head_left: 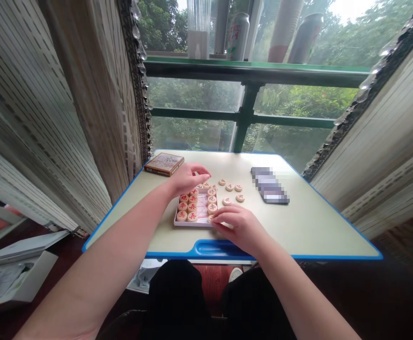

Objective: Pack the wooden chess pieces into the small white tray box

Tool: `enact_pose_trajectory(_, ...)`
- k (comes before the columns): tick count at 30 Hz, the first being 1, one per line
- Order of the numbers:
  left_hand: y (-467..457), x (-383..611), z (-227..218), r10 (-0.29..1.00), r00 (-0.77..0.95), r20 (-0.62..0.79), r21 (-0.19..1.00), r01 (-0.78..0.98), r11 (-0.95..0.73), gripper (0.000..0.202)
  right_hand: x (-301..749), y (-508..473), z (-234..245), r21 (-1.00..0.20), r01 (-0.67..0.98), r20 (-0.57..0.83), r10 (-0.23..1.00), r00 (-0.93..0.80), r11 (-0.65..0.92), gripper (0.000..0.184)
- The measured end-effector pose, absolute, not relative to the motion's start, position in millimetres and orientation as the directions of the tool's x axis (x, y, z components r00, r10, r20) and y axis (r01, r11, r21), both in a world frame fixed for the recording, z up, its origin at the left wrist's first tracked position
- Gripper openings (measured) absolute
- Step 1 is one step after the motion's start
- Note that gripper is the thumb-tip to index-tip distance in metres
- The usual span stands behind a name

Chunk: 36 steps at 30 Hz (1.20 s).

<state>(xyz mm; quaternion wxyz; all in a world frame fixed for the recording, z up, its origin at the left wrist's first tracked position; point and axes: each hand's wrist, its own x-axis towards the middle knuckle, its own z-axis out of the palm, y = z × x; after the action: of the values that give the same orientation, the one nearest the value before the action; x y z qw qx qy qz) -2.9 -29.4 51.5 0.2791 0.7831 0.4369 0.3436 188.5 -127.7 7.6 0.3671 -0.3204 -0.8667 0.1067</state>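
Observation:
A shallow white tray lies on the small table, and several round wooden chess pieces with red characters sit in it. More loose pieces lie just beyond it to the right. My left hand hovers over the tray's far edge with its fingers bent together in a pinch above some pieces; what they hold is hidden. At the tray's near right corner rests my right hand, its fingers curled down onto a piece.
A brown box lid lies at the table's far left corner. A blurred grey object sits to the right. Cans and cups stand on the window ledge. Curtains hang on both sides. A white box is on the floor at left.

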Motion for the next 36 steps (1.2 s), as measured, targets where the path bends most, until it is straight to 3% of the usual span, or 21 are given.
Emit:
enact_pose_trajectory(9,-32.7,0.1,50.5,0.856,0.429,0.289,0.676,0.541,-0.500,0.028,186.2,-132.2,14.4,-0.411,0.522,0.506,0.663,-0.552,0.747,0.012)
enact_pose_trajectory(24,-32.0,-0.2,49.9,0.792,0.457,0.406,0.604,0.515,-0.607,0.024,186.7,-134.7,18.1,-0.357,0.562,0.488,0.662,-0.568,0.746,0.012)
enact_pose_trajectory(32,-27.0,3.9,38.4,0.799,0.471,0.373,0.562,0.571,-0.599,0.023,187.0,-135.5,20.1,-0.434,0.557,0.462,0.705,-0.538,0.708,0.014)
enact_pose_trajectory(36,-26.2,2.6,38.7,0.786,0.480,0.389,0.544,0.569,-0.617,0.023,187.5,-138.1,21.0,-0.497,0.518,0.526,0.716,-0.459,0.697,0.015)
